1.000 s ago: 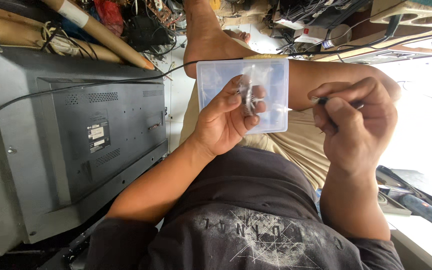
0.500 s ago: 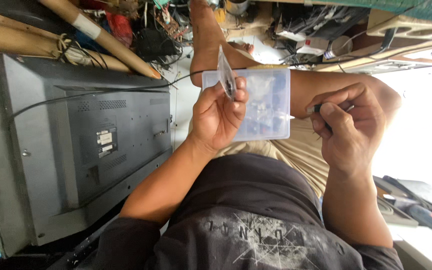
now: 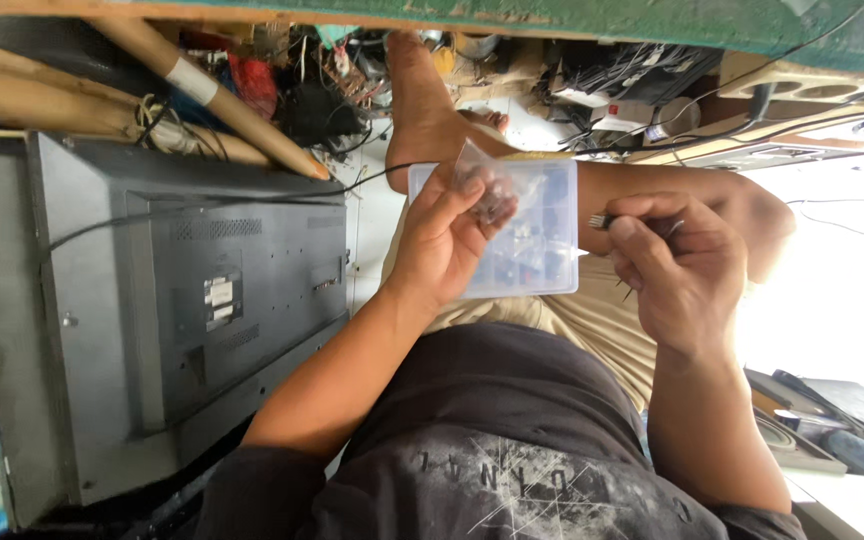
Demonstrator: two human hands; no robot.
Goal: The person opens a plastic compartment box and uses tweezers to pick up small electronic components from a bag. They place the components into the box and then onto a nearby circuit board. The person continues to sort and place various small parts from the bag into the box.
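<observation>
My left hand (image 3: 442, 245) pinches a small clear plastic bag (image 3: 485, 185) with dark little parts inside, held over a clear plastic compartment box (image 3: 544, 258). The box rests on my leg in tan shorts (image 3: 602, 320) and holds several small dark components. My right hand (image 3: 682, 265) is to the right of the box, fingers closed on a few small dark parts with thin metal leads (image 3: 604, 221). More leads stick out below its fingers.
A flat screen lies back-side up (image 3: 202, 300) on the left, with a black cable (image 3: 152, 220) across it. Cardboard tubes (image 3: 202, 90) and tangled wires (image 3: 322, 100) lie beyond it. My bare foot (image 3: 422, 110) points at cluttered boxes and cables (image 3: 632, 90).
My left hand has lifted the small clear bag out of the box and turned it toward the box's top edge. My right hand stays closed on its small parts.
</observation>
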